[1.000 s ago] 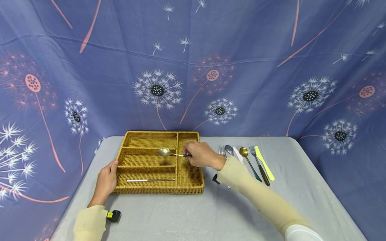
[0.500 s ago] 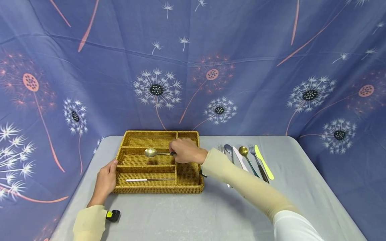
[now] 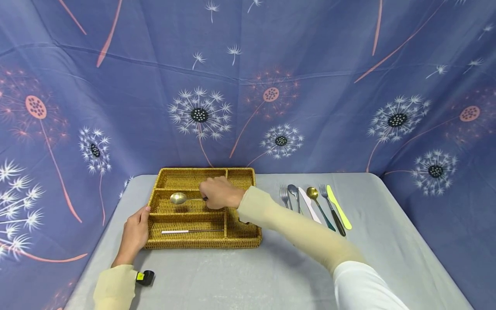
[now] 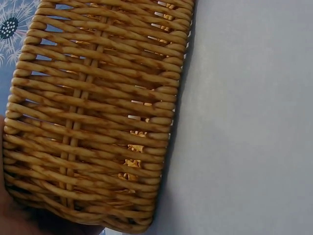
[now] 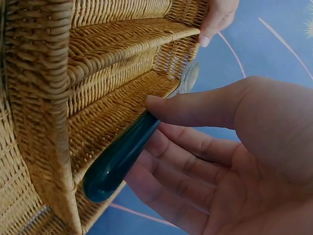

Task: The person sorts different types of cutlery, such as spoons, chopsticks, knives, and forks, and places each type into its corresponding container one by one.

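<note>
Behind the grey tabletop (image 3: pixel 240 280), a blue dandelion-print curtain (image 3: pixel 329 142) is hung, close to the rear rim of a four-compartment woven tray (image 3: pixel 203 245). Over the middle of its three left compartments, a green-handled spoon (image 3: pixel 178 198) is held level, bowl leftward, its long axis parallel to the dividers. Its handle is pinched between the thumb and fingers of the right hand (image 3: pixel 220 192). The left rim is touched by the left hand (image 3: pixel 134 231); how far those fingers are curled cannot be told. One slender white-ended utensil (image 3: pixel 176 232) is laid in the front compartment. Across a gap to the right, two forks (image 3: pixel 336 218), two other spoons (image 3: pixel 312 193) and two knives (image 3: pixel 340 209) are lined up.
</note>
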### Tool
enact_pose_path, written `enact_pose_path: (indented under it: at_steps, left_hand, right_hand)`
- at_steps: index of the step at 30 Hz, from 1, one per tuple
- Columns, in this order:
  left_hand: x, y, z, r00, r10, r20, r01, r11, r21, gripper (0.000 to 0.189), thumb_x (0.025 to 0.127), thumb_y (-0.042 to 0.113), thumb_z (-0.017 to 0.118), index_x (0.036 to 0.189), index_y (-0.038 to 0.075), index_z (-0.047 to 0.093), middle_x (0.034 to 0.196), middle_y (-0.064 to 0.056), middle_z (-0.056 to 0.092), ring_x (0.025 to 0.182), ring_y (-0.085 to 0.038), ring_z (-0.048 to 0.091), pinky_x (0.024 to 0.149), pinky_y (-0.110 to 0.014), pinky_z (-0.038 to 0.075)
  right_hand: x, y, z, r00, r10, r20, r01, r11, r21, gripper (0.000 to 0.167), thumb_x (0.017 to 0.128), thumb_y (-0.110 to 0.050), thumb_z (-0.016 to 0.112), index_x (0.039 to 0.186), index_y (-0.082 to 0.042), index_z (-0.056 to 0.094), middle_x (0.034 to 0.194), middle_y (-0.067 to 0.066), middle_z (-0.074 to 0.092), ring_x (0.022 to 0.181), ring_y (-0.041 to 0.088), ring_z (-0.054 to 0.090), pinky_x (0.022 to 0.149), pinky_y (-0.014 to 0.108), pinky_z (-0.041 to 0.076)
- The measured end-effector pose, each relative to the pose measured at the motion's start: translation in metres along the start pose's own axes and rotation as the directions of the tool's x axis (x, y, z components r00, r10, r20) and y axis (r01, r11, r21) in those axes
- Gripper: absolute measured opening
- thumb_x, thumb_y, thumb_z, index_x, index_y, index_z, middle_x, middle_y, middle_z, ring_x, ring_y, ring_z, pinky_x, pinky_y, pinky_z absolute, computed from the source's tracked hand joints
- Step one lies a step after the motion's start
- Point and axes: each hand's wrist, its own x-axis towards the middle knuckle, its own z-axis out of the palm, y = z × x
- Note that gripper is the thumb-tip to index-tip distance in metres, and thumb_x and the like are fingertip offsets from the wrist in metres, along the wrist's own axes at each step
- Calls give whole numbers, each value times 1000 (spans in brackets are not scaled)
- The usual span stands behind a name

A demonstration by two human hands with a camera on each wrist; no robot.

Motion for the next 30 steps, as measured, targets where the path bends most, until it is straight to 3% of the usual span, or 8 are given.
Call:
enact_pose_path:
  at_steps: [4,11,23,30]
  left_hand:
    - [-1,0,-1,1000,-13,4,13,1000,-4,61,120,39,27,152,-5,53,155,-34,47,146,-57,40,123,-69,31]
    - [-2,-1,-1,1000,-9,8,9,1000,-2,61,120,39,26,154,-6,52,155,-35,47,146,-58,40,123,-69,31]
    - [0,-1,-1,1000,-11,26,11,1000,7,64,120,40,25,157,-7,47,157,-35,44,147,-58,39,123,-68,31]
    - [0,1,-1,1000,-9,17,9,1000,-3,63,120,39,26,155,-6,49,157,-34,45,147,-57,39,124,-68,31]
  right_hand:
    - [12,-4,3,1000,-4,19,4,1000,-11,52,78,16,58,61,-20,24,60,-6,11,54,7,9,49,20,11]
    - [32,-9,10,999,-11,49,13,999,-46,56,88,10,63,68,-19,19,65,-5,8,57,9,6,54,24,9]
    - [57,-16,23,991,71,112,-58,991,-120,51,95,3,69,66,-20,34,59,-6,24,54,8,22,49,22,24]
    - [65,-17,32,987,87,138,-65,986,-153,49,97,5,67,69,-21,36,65,-6,27,59,8,29,51,22,32]
